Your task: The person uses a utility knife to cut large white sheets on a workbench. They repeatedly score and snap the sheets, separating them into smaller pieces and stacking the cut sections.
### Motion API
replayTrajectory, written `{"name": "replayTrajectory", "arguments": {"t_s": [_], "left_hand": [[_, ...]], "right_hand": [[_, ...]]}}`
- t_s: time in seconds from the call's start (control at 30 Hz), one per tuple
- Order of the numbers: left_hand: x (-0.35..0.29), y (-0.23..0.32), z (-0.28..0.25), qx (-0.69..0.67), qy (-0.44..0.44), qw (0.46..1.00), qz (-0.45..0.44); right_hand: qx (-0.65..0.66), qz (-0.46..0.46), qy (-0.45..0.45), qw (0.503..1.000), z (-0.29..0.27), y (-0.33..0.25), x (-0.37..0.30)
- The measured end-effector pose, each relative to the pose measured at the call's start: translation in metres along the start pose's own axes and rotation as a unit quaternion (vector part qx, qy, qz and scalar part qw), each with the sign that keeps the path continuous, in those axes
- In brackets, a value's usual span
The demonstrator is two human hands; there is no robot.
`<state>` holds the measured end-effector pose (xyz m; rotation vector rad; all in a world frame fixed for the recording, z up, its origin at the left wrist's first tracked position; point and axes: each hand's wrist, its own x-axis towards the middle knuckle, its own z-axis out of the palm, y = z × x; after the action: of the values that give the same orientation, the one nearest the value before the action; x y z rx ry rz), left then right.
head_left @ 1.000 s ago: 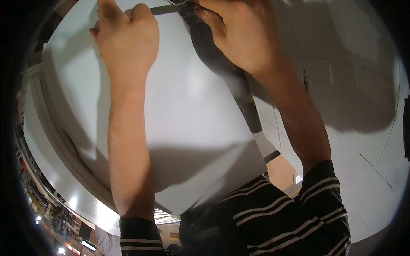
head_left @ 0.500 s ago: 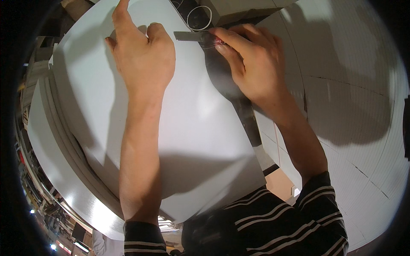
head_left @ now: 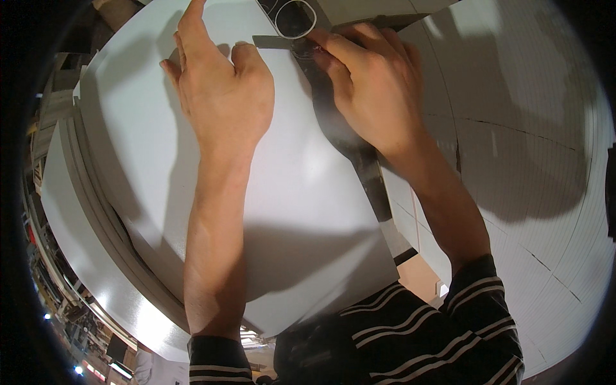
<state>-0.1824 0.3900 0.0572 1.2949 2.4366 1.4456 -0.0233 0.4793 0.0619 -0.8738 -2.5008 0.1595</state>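
Note:
A large white panel [head_left: 308, 212] lies before me, its right edge running down toward my body. Flat on its far part rests my left hand [head_left: 224, 96], with the fingers stretched out and apart. My right hand [head_left: 378, 83] is at the panel's right edge, thumb and fingers pinched on a flat grey blade [head_left: 273, 42]. The blade points left, reaching over the panel edge. Its held end is mostly covered by my fingers, so I cannot tell the handle's shape.
A white ring [head_left: 296, 19] stands out against the dark strip beyond the blade. More white panels are stacked along the left [head_left: 96, 212]. To the right spreads a pale, lined surface [head_left: 526, 250] with dark marks. Cluttered items [head_left: 58, 289] fill the far left.
My right hand has moved slightly left and away from me, taking the blade along the panel edge. My left hand has shifted a little right and nearer.

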Motion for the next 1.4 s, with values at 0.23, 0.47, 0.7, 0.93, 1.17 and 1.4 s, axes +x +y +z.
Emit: {"name": "replayTrajectory", "arguments": {"t_s": [0.23,0.47,0.7,0.93,1.17,1.4], "left_hand": [[0.000,-0.005,-0.001,0.048,-0.004,0.999,0.018],[-0.006,-0.003,-0.006,0.057,-0.014,0.998,0.034],[-0.008,-0.005,-0.010,0.057,-0.009,0.998,0.016],[-0.021,-0.011,-0.011,0.182,-0.046,0.982,0.036],[-0.025,-0.016,-0.022,0.209,-0.051,0.976,0.035],[-0.021,-0.020,-0.028,0.209,-0.072,0.975,0.016]], "right_hand": [[0.001,-0.008,0.018,1.000,0.016,-0.001,0.019],[0.028,-0.059,0.073,0.995,0.034,-0.001,0.037],[0.047,-0.059,0.052,0.996,0.050,-0.010,0.060],[0.049,-0.060,0.058,0.995,0.065,-0.016,0.070],[0.039,-0.060,0.063,0.995,0.083,-0.033,0.093],[0.013,-0.043,0.052,0.998,0.101,-0.043,0.117]]}}
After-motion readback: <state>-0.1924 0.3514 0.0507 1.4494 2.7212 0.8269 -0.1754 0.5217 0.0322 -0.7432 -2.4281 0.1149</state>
